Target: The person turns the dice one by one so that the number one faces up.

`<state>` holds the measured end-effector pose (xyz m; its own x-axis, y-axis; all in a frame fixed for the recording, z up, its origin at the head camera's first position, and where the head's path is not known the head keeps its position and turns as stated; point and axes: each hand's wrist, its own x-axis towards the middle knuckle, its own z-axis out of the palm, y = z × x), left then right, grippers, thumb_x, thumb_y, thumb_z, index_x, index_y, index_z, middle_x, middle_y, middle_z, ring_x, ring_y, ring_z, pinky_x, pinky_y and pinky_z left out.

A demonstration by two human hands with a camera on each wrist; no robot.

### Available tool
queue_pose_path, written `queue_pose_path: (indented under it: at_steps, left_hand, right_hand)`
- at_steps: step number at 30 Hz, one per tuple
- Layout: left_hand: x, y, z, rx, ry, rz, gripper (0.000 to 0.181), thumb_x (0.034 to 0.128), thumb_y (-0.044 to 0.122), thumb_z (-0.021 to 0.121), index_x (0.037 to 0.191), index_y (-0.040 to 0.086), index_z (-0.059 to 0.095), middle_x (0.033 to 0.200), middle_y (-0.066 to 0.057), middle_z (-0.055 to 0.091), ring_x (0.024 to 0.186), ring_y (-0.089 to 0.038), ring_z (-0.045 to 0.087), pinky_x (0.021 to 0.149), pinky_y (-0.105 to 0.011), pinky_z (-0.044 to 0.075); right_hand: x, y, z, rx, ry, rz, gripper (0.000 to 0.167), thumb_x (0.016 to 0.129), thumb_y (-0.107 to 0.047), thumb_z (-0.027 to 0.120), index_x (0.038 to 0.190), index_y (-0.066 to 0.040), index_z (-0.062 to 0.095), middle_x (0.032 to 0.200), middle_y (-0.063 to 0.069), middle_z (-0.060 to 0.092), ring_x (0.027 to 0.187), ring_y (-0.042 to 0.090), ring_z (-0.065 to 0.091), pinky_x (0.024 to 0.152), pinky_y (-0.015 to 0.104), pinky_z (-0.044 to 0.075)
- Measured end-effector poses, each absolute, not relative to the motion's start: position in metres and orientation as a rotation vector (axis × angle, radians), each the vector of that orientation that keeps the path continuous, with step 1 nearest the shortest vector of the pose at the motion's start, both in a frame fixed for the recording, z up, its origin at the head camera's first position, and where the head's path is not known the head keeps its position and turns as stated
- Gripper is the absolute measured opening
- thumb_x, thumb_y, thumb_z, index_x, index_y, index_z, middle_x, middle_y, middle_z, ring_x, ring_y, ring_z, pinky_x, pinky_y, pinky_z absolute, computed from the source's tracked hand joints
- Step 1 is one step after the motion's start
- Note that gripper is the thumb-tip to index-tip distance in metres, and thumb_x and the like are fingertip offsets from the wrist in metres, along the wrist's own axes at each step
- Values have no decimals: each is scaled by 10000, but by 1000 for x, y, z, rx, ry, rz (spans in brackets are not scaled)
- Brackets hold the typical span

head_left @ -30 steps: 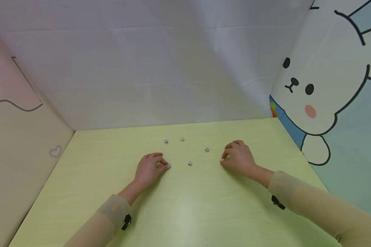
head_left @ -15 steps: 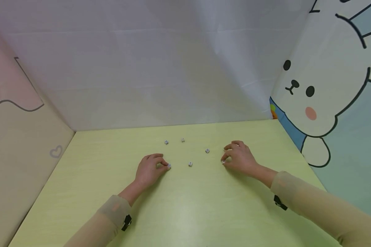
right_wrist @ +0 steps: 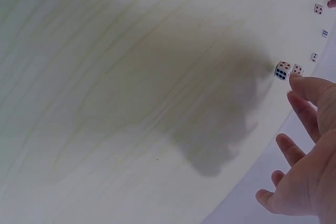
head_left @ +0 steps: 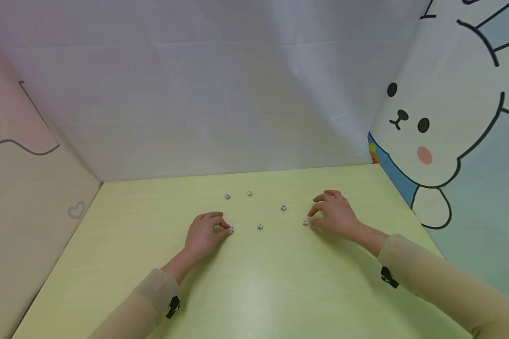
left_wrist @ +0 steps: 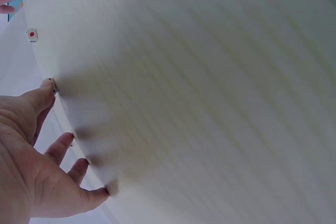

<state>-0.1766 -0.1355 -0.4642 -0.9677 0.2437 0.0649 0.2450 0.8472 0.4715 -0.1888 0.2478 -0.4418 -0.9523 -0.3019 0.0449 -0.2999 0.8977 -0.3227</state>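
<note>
Several small white dice are spread over the pale yellow table. In the head view my left hand (head_left: 205,235) pinches one die (head_left: 231,229) between thumb and index finger; the left wrist view shows that die (left_wrist: 53,86) at the fingertips, partly covered. My right hand (head_left: 334,215) holds nothing, its thumb and index finger parted just to the right of another die (head_left: 305,222). In the right wrist view this die (right_wrist: 282,70) stands on the table beside the thumb tip, with red dots on top and dark dots on one side. A further die (head_left: 260,226) lies between the hands.
Behind the hands lie three more dice: one at back left (head_left: 227,196), one at back centre (head_left: 250,193) and one nearer the right hand (head_left: 283,207). A white sheet (head_left: 237,103) rises at the table's far edge. Printed panels flank the table (head_left: 254,292).
The right thumb and index finger have let go of their die, which stays on the table, and the hand has drawn slightly to the right. The left hand keeps its pinch in place.
</note>
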Motion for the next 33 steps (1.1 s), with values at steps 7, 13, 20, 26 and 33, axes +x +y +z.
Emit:
queue_pose_path:
  at_steps: [7, 13, 20, 26, 33]
  left_hand:
    - [-176, -136, -466, -403, -3020, -764, 108, 929, 307, 778, 911, 200, 771, 1399, -124, 615, 1325, -442, 488, 1117, -577, 371]
    - [-174, -136, -465, -394, -3015, -779, 96, 920, 292, 788, 901, 200, 770, 1391, -120, 621, 1324, -437, 490, 1119, -578, 365]
    - [-175, -136, -464, -388, -3020, -785, 98, 934, 299, 775, 911, 204, 768, 1403, -110, 614, 1338, -437, 474, 1125, -575, 360]
    - [-175, -135, -461, -385, -3019, -790, 103, 930, 305, 780, 911, 204, 770, 1403, -113, 613, 1337, -436, 475, 1124, -577, 359]
    - [-174, -134, -459, -396, -3014, -790, 112, 936, 309, 772, 914, 199, 769, 1401, -113, 615, 1335, -433, 479, 1125, -575, 358]
  right_hand:
    - [-190, 240, -440, -484, 3067, -451, 145, 842, -343, 843, 876, -205, 817, 1288, 158, 647, 1364, 471, 373, 1077, 687, 340]
    - [-190, 235, -443, -507, 3077, -414, 93, 829, -310, 856, 828, -229, 811, 1262, 146, 663, 1350, 459, 402, 1086, 654, 354]
    - [-191, 236, -443, -543, 3095, -413, 83, 826, -295, 858, 807, -237, 802, 1250, 150, 668, 1338, 469, 416, 1069, 676, 361]
    - [-191, 238, -439, -555, 3091, -409, 110, 826, -319, 855, 848, -221, 810, 1264, 149, 660, 1343, 462, 408, 1077, 674, 349]
    - [-191, 239, -436, -577, 3084, -400, 120, 820, -318, 864, 859, -214, 819, 1261, 141, 662, 1348, 465, 404, 1088, 679, 332]
